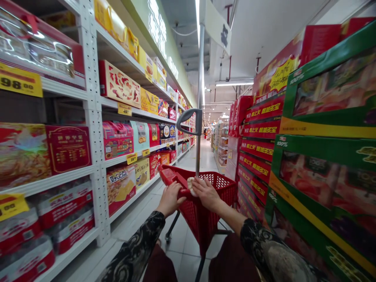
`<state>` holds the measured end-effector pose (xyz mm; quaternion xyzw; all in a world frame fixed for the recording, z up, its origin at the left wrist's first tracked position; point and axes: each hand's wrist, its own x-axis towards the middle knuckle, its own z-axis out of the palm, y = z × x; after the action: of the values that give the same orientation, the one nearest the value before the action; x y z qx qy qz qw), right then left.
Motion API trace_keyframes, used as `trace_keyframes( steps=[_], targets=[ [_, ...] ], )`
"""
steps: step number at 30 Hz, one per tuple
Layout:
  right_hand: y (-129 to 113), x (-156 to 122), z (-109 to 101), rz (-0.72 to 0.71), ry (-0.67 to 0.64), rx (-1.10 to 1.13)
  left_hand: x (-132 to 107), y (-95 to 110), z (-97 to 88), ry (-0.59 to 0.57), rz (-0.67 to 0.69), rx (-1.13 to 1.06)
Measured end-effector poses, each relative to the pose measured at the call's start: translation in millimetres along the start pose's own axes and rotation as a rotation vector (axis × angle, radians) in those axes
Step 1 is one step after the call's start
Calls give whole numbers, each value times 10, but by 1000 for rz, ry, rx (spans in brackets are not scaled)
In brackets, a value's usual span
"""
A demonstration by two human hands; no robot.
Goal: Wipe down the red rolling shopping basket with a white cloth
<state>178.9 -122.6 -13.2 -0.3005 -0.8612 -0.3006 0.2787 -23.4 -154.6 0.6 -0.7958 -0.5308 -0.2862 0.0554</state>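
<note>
A red plastic shopping cart (202, 219) with a perforated basket stands right in front of me. My left hand (170, 199) has its fingers wrapped over the near left part of the cart's red handle (173, 176). Beside it, my right hand (208, 194) presses a crumpled white cloth (192, 186) against the cart's rim; whether it is cloth or tissue is hard to tell. A metal pole (200, 86) rises from the cart, bearing a grey loop handle (188, 122) and a white flag with a bear figure (216, 25). Most of the basket's inside is hidden.
On the left, white metal shelving (98, 156) holds boxed goods and bottle packs with yellow price tags (22, 80). Stacked red cartons (257, 147) and green boxes (326, 156) line the right side close to the cart. A tiled aisle (207, 154) runs ahead between them.
</note>
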Motion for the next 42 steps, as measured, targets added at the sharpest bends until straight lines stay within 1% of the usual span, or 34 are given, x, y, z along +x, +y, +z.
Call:
trace_keyframes(
  steps=[2,4,7,11,13,15,17,20,23,25,27,28,30,32,35,37,39,42],
  targets=[
    [-97,-55,64,91,20,53,58,-47,-16,-37,21,-9],
    [-174,-63,96,174,42,100,79,-44,-29,-24,11,5],
    [-278,-76,103,282,75,170,44,32,-41,18,-7,29],
    [-411,-103,37,480,188,305,-31,181,-38,35,-15,34],
    [-459,-68,-29,521,252,415,-49,264,-13,46,-26,36],
    [-482,-1,-98,512,301,533,-51,358,29,61,-42,44],
    [-466,60,-147,516,316,603,-42,449,71,82,-51,59],
    [-354,57,-170,623,266,600,-10,507,84,78,-18,45],
    [-184,-51,-175,672,186,597,41,400,29,26,26,-6],
    [-86,-121,-193,684,160,614,74,280,-7,-18,6,-3],
    [-22,-156,-225,741,145,625,97,200,-11,-45,-23,24],
    [-7,-158,-244,779,136,624,104,193,2,-48,-31,37],
    [-16,-140,-284,837,123,599,113,252,53,-27,-45,64],
    [-71,-103,-325,829,125,538,120,385,119,-1,-64,92],
    [-180,-58,-377,717,109,420,136,587,192,13,-77,129],
    [-199,-66,-396,688,80,346,149,631,198,-3,-51,138],
    [-142,-113,-398,698,70,302,165,569,170,-28,-47,132],
    [30,-209,-383,709,100,281,185,355,112,-77,-149,139]
  ],
)
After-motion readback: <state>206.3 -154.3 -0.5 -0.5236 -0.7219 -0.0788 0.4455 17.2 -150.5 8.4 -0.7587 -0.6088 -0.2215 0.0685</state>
